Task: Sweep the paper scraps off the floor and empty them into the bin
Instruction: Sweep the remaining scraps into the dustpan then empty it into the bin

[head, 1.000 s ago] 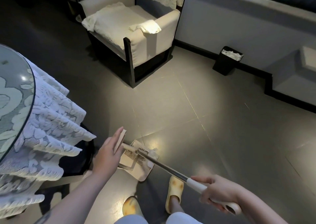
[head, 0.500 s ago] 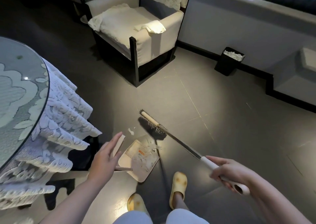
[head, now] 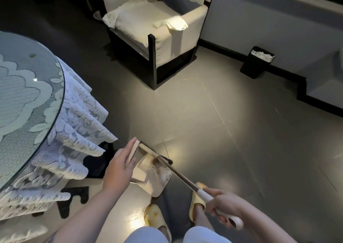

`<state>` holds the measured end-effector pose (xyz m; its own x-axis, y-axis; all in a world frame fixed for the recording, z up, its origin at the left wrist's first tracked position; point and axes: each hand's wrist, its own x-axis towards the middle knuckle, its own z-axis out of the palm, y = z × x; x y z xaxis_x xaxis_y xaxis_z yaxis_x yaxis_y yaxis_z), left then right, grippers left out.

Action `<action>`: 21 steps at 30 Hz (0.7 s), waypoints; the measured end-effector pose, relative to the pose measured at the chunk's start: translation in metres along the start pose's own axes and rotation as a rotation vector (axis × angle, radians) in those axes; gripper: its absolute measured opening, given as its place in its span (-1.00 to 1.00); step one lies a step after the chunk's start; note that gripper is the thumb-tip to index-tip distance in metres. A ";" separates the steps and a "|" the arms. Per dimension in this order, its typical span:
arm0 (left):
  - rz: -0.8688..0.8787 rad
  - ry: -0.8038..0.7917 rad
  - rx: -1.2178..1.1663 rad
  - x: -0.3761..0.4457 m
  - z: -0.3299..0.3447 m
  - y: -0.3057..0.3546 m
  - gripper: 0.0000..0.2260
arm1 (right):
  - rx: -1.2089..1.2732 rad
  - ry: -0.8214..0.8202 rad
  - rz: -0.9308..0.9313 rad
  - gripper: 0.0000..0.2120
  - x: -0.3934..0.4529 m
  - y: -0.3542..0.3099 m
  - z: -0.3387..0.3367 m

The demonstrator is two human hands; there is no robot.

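Left hand: out over the dustpan's upright handle, fingers nearly straight along its flat top, holding the pan steady.
Right hand: wrapped tight round the white grip of the broom, down at the lower right.
Broom head: right at the mouth of the dustpan, dark bristles along the pan's far edge, shaft running diagonally back to the right hand.
Dustpan: pale, flat on the floor just ahead of the person's feet; whitish bits show inside it, too blurred to tell apart.
Floor: grey tiles, brightly lit round the pan.
Bin: black, against the far wall at upper right, well apart from the pan, white paper showing at its rim.
Slippers: yellow, just behind the dustpan.
Desk: round glass top at left, lace cloth hanging off its edge.
Armchair: cream, beyond the pan near the wall.
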<state>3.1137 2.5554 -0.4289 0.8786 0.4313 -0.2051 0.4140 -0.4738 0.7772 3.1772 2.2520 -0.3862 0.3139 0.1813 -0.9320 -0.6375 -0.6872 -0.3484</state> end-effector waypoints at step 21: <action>-0.062 0.265 -0.170 -0.022 -0.002 0.007 -0.43 | 0.081 -0.139 -0.130 -0.18 -0.065 -0.043 -0.060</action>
<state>3.0967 2.5442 -0.4175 0.7511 0.6509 -0.1106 0.3997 -0.3150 0.8608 3.2263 2.2272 -0.3045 0.3009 0.3642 -0.8814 -0.6545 -0.5934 -0.4686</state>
